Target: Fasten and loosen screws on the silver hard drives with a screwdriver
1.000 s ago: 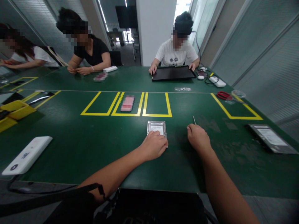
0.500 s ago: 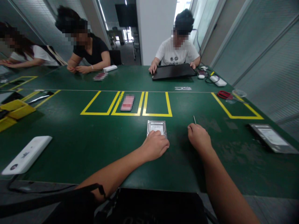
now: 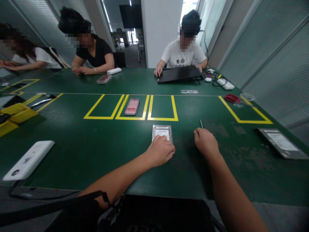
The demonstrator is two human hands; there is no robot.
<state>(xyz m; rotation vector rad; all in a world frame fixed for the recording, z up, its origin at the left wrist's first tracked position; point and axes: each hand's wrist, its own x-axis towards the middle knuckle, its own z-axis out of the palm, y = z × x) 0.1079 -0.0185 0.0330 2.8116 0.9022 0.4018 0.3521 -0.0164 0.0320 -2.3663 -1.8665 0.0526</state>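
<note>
A silver hard drive (image 3: 162, 131) with a white label lies flat on the green table (image 3: 96, 141), just below the yellow taped boxes. My left hand (image 3: 160, 150) rests on its near end, fingers curled over the edge and gripping it. To the right, my right hand (image 3: 205, 141) is closed around a thin tool, a screwdriver (image 3: 201, 124), whose metal tip points up and away from me. The two hands are a short distance apart.
Three yellow taped boxes (image 3: 162, 109) lie ahead, the middle one holding a pink object (image 3: 131, 106). A white device (image 3: 28, 159) lies at left, yellow bins (image 3: 16, 113) further left, a flat drive (image 3: 280, 142) at right. Three people sit across; one holds a black laptop (image 3: 179, 74).
My hands have hardly moved. The person opposite has tilted the black laptop slightly up.
</note>
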